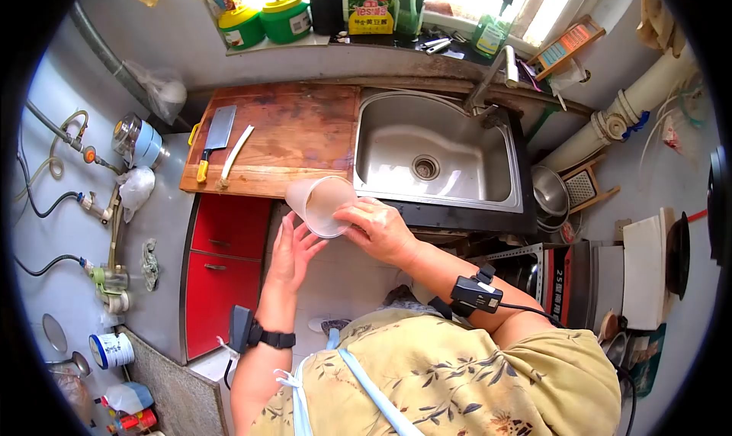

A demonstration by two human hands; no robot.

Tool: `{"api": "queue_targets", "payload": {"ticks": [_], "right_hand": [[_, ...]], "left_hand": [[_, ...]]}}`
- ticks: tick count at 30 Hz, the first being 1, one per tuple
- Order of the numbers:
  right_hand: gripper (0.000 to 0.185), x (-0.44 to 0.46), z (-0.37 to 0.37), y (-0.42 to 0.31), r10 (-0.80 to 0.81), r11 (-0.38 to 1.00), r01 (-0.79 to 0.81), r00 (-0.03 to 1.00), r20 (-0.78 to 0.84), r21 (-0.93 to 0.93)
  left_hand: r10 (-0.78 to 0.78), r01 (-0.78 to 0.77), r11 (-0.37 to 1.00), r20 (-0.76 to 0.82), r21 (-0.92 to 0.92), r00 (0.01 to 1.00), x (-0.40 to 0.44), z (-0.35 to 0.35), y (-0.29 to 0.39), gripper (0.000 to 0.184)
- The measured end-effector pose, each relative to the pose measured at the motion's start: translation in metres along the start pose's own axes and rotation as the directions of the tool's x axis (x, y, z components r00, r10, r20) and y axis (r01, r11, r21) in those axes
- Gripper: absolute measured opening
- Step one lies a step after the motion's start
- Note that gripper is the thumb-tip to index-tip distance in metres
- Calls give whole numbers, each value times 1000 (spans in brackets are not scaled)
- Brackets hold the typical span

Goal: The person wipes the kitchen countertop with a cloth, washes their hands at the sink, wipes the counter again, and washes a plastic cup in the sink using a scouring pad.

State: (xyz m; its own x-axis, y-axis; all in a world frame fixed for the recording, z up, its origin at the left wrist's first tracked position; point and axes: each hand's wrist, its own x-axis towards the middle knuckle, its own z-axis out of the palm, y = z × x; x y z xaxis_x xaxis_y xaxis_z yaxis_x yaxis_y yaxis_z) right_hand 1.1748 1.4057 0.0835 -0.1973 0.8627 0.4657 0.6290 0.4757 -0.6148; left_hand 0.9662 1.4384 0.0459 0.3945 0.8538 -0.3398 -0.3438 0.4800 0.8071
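A translucent plastic cup [319,201] is tilted in front of me, its wide mouth turned my way and to the right. My right hand [381,228] pinches its rim between thumb and fingers. Just below the cup is my left hand [291,251], fingers spread and palm turned toward it; whether the fingertips touch the cup I cannot tell. Behind the cup lies a wooden cutting board [305,123]. On its left part rest a cleaver [220,131] with a yellow handle and a pale scallion stalk [238,154].
Right of the board is a steel sink [396,135] with a faucet [488,85]. Jars and bottles, including a green tub [286,18], line the windowsill. Red cabinet drawers [227,283] stand below left. Metal bowls [549,192] sit beyond the sink.
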Motion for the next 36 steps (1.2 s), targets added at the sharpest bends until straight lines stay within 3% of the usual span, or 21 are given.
{"api": "queue_targets", "payload": {"ticks": [2, 4, 8, 11, 13, 15, 17, 18, 20, 21, 23, 24, 28, 30, 33, 35, 36], "right_hand": [[24, -9, -22, 15, -14, 1000, 14, 1000, -7, -8], [24, -15, -44, 26, -68, 998, 68, 997, -21, -12], [20, -23, -72, 41, -78, 996, 79, 997, 7, -52], [17, -27, -83, 55, -7, 1000, 9, 998, -57, 26], [14, -34, -93, 75, 145, 974, -125, 985, -95, 189], [13, -38, -102, 82, 195, 971, -169, 969, -154, 168], [16, -40, -106, 83, 350, 893, -316, 935, -51, 321], [16, -42, -110, 85, 361, 896, -323, 930, -75, 304], [29, -47, -119, 86, 518, 747, -461, 855, 16, 479], [29, -49, -124, 88, 527, 750, -465, 850, -1, 471], [41, -58, -134, 95, 655, 625, -542, 756, 1, 561], [41, -68, -139, 117, 680, 646, -493, 718, -146, 583], [31, -85, -165, 192, 760, 624, -572, 604, -241, 533], [27, -88, -181, 241, 761, 649, -637, 542, -357, 416], [32, -94, -205, 323, 741, 647, -710, 503, -445, 277], [38, -91, -221, 384, 672, 635, -773, 546, -501, 10], [44, -90, -227, 381, 727, 600, -798, 515, -454, 56]], "left_hand": [[-24, 26, 999, 67, -29, 997, 19, 38, -8, 74], [35, 1, 964, 128, -264, 991, 36, 73, -13, 73], [19, 53, 919, 177, -391, 984, 65, 108, -26, 67], [-3, 67, 920, 165, -386, 986, 85, 117, -36, 72], [-70, 153, 913, 223, -379, 972, 102, 131, -36, 71], [-186, 250, 888, 196, -386, 963, 118, 128, -39, 67], [-228, 285, 888, 192, -361, 954, 125, 129, -43, 62], [-260, 311, 888, 189, -339, 947, 136, 132, -46, 58], [-295, 343, 885, 190, -316, 936, 155, 137, -51, 54], [-328, 362, 881, 158, -305, 931, 164, 140, -53, 50], [-361, 388, 873, 143, -297, 921, 180, 147, -59, 46], [-392, 407, 877, 110, -254, 913, 192, 157, -63, 45], [-434, 438, 876, 67, -202, 898, 216, 186, -68, 44], [-436, 437, 889, 37, -133, 899, 227, 203, -73, 46], [-456, 454, 882, 15, -125, 890, 244, 230, -79, 49], [-446, 446, 886, 31, -125, 895, 264, 252, -96, 50], [-446, 445, 887, 19, -125, 895, 260, 256, -93, 51]]}}
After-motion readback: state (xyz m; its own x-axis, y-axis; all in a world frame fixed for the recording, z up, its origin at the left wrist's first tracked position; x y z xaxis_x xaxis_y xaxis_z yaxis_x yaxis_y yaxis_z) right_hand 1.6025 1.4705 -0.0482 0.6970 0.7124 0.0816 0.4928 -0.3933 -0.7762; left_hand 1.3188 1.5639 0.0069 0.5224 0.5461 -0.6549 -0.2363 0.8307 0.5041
